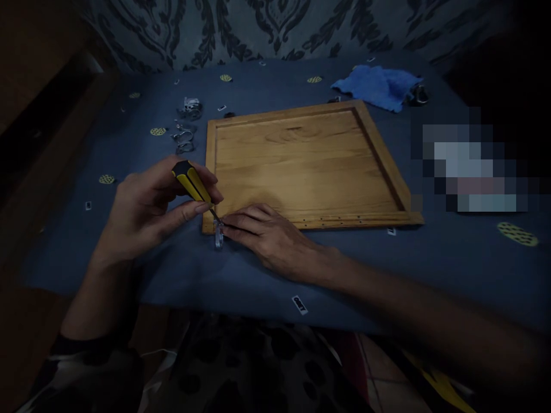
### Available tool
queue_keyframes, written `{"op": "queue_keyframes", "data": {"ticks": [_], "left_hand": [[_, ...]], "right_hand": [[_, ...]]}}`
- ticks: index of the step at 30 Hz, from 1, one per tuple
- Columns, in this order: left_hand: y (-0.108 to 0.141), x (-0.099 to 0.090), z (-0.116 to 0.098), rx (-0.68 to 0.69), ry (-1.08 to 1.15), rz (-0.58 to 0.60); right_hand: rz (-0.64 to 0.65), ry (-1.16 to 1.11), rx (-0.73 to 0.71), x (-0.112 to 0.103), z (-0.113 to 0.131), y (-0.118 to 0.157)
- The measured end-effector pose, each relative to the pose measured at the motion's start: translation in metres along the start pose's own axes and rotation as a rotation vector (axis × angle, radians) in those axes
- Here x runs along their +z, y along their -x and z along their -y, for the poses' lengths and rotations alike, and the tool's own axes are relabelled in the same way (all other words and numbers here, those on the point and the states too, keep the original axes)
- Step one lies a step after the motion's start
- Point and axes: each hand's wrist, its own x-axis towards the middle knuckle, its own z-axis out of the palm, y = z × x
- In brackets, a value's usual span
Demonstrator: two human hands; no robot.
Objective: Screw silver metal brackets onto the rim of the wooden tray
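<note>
My left hand (pixel 150 201) is closed around the yellow and black handle of a screwdriver (pixel 192 182). Its shaft slants down to a small metal hinge (pixel 219 235) at the near left corner of a framed wooden panel (pixel 297 166). The hinge juts out past the panel's front edge. My right hand (pixel 275 238) lies low over that edge, with its thumb and index fingertips pressed at the hinge. Those fingertips and the screwdriver hide the screw spot. Several small dark holes run along the near frame strip, right of my right hand.
More metal hinges (pixel 184 136) lie on the blue patterned cloth (pixel 172 275) left of the panel. A crumpled blue rag (pixel 379 86) sits behind its far right corner, beside a dark shiny object (pixel 419 94). Patterned fabric (pixel 275 28) rises at the back. A blurred-out patch covers the right side.
</note>
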Motion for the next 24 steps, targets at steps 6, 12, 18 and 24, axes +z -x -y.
{"op": "queue_keyframes", "data": {"ticks": [6, 12, 18, 24], "left_hand": [[0.0006, 0.0033, -0.0064, -0.057, 0.001, -0.037], [0.0000, 0.0022, -0.0084, -0.059, -0.012, -0.011], [-0.0009, 0.0000, -0.0081, -0.057, -0.005, 0.008], [0.0011, 0.0018, -0.0084, -0.072, 0.006, -0.027]], "right_hand": [[0.019, -0.006, 0.008, -0.0012, 0.0000, 0.0004], [0.020, 0.009, 0.010, -0.0002, -0.0002, -0.0001], [0.004, 0.005, 0.008, 0.0009, 0.0003, 0.0005], [0.018, 0.005, 0.015, -0.0001, 0.0002, 0.0005]]}}
